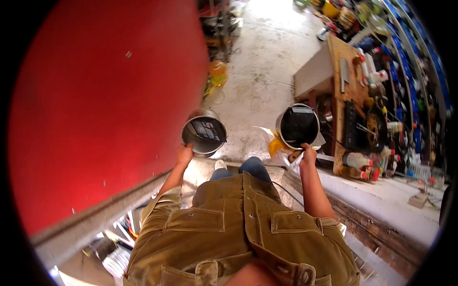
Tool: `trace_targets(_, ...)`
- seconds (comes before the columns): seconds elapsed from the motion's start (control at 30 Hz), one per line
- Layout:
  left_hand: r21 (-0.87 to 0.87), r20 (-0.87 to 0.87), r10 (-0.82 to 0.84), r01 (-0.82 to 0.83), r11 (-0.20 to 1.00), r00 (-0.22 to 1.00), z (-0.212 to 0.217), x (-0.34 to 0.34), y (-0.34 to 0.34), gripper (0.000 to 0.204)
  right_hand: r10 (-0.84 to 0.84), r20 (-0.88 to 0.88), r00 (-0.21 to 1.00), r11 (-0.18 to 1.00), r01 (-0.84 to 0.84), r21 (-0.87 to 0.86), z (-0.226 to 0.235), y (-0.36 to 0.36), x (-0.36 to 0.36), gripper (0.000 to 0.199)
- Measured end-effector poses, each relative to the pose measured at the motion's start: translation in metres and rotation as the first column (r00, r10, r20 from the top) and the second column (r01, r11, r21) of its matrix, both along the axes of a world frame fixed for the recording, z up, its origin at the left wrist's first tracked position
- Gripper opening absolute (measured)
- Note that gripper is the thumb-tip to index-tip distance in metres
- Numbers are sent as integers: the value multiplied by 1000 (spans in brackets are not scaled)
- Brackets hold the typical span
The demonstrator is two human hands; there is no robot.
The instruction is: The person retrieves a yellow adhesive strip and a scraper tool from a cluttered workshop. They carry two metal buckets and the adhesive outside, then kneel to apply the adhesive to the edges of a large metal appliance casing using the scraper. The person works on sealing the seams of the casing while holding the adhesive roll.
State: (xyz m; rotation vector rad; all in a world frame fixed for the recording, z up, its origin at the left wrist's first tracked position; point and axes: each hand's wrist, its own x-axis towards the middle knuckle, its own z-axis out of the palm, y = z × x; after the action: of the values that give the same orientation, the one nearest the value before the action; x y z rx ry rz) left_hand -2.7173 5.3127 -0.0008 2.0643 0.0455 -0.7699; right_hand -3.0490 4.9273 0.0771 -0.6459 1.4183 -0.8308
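Note:
My left hand (184, 154) grips the rim of a round steel pot (204, 133) that holds dark liquid reflecting light. My right hand (307, 154) grips a second steel pot (298, 126), also dark inside, by its near edge. Both pots are held out in front of me at about waist height, above a pale concrete floor (260, 71). A yellow and white plastic bag (276, 144) hangs beside the right pot, close to my right hand. My olive corduroy jacket (243, 224) fills the lower middle of the view.
A large red wall (105, 95) stands on my left. On my right, a wooden table (346, 90) carries a cleaver, a dark pan and bottles; shelves of goods lie beyond it. A white ledge (381, 195) runs at lower right. An orange bottle (217, 71) sits by the wall.

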Motion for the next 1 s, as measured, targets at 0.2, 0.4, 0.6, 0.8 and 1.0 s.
trace_targets(0.2,-178,-25,-48,43,983,999,63,60,-176,32,-78,-29,997,996,77,-33,3,-83,31,19)
trace_targets(0.4,-102,9,-170,170,980,985,21,156,-336,33,-54,-30,998,999,54,-1,-19,-219,106,18)
trace_targets(0.6,-103,-18,-117,114,988,993,-21,249,-494,34,64,-21,998,997,-63,43,-6,-396,232,21)
trace_targets(0.8,46,-24,-186,187,981,982,-31,380,-682,33,62,94,994,998,-60,-28,-18,-591,369,21)
trace_targets(1.0,149,119,-405,387,910,906,5,487,-922,39,-62,155,986,997,69,-41,-22,-793,444,15)
